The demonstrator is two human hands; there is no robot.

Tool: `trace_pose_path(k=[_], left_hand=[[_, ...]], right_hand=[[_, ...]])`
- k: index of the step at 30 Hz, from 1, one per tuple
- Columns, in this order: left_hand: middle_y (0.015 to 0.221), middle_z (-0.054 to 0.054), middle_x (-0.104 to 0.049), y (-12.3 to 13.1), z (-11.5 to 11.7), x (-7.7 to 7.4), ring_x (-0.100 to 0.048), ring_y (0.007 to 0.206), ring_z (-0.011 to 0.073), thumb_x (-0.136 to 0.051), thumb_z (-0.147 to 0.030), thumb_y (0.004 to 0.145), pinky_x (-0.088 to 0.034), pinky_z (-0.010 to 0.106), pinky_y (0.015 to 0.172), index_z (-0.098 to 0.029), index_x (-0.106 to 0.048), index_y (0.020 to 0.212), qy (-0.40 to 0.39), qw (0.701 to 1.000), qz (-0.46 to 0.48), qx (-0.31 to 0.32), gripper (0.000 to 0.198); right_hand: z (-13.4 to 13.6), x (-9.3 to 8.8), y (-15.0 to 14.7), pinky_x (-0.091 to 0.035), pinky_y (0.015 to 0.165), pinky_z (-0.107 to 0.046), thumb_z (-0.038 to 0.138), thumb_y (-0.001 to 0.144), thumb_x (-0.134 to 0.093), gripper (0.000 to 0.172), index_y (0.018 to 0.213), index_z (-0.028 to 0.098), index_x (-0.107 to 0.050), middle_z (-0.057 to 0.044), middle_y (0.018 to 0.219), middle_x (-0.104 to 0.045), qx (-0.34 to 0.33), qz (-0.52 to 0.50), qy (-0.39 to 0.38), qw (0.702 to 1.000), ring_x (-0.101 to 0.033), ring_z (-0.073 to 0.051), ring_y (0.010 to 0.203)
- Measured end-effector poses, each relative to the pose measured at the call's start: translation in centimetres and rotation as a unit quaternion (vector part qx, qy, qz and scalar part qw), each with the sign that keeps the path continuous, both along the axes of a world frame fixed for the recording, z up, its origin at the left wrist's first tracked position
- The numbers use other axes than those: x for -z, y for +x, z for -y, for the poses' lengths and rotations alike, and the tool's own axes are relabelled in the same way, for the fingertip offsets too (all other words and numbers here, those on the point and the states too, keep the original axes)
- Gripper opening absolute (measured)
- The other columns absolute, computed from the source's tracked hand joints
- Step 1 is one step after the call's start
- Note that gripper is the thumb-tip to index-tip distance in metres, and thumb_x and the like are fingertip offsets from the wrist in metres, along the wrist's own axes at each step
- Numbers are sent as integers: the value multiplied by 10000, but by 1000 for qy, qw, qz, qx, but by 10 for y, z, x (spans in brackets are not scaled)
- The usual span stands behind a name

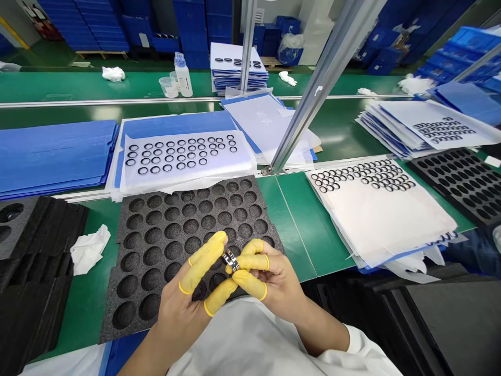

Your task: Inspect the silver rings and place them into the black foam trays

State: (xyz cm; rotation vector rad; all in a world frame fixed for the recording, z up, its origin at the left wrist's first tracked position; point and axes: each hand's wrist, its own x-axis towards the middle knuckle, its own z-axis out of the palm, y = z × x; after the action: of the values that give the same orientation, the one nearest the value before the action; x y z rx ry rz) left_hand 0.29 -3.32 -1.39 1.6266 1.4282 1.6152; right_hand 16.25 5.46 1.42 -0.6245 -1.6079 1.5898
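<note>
A shiny metal ring is pinched at the centre of the view between my left hand and my right hand. Yellow finger cots cover several of my fingertips on both hands. Directly below my hands lies a black foam tray with rows of round pockets, and my fingers hide part of it. The pockets I can see look unfilled. Dark rings lie in rows on a white sheet just beyond the tray.
A second sheet of rings lies to the right on the green bench, beside a black foam tray. Stacked black foam stands at the left, with a white cloth next to it. A metal upright crosses the view.
</note>
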Motion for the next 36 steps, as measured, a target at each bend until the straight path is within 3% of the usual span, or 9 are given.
trace_pose_path(k=[4, 10, 15, 19, 23, 29, 36], left_hand=[[1373, 85, -701, -5, 6, 5, -723, 1179, 236, -668, -143, 931, -577, 345, 1054, -278, -600, 1428, -62, 997, 32, -21, 520], [1282, 24, -756, -7, 2, 2, -773, 1046, 190, -653, -116, 934, -640, 252, 888, -312, -661, 1358, -26, 998, -23, -57, 467], [1184, 11, -797, -5, -3, -6, -790, 977, 182, -682, -168, 931, -649, 242, 841, -299, -721, 1265, -27, 998, -21, -50, 362], [1083, 22, -823, -5, -3, -4, -798, 893, 195, -715, -213, 910, -664, 274, 791, -267, -767, 1166, -43, 997, 0, -71, 267], [1091, 35, -816, -9, -1, 1, -783, 916, 199, -714, -200, 903, -657, 288, 799, -262, -782, 1123, -57, 994, 23, -94, 238], [1093, 33, -804, -11, 0, 3, -758, 985, 194, -717, -150, 891, -642, 290, 833, -277, -771, 1125, -38, 995, 54, -78, 271], [1081, 12, -810, -11, -4, 4, -768, 935, 151, -693, -146, 912, -628, 217, 810, -295, -771, 1126, -71, 991, 108, -47, 272]], right_hand=[[1, 3, 0, -377, 490, -211, 441, 900, -742, 188, 906, 274, -827, -7, 740, -520, 24, 0, 40, 999, -468, -96, 612], [4, 6, -1, -422, 534, -237, 428, 915, -729, 180, 942, 279, -828, -9, 755, -548, 28, 2, 67, 997, -458, -93, 596], [6, 4, -1, -388, 496, -214, 409, 888, -763, 151, 922, 275, -825, -6, 724, -548, 15, -21, 25, 999, -476, -96, 605], [6, 2, -2, -396, 482, -202, 462, 873, -765, 208, 882, 263, -824, -12, 738, -544, 7, -7, -1, 1000, -468, -96, 607], [5, 4, -1, -434, 492, -201, 463, 876, -760, 208, 873, 265, -826, -14, 759, -553, 1, -9, -3, 1000, -451, -86, 587], [4, 7, -1, -489, 542, -222, 454, 869, -771, 191, 867, 271, -824, -24, 772, -574, 14, -4, -4, 1000, -522, -109, 647], [5, 0, -4, -443, 533, -232, 466, 890, -749, 218, 906, 263, -830, -19, 720, -601, 38, 22, 72, 996, -483, -100, 591]])
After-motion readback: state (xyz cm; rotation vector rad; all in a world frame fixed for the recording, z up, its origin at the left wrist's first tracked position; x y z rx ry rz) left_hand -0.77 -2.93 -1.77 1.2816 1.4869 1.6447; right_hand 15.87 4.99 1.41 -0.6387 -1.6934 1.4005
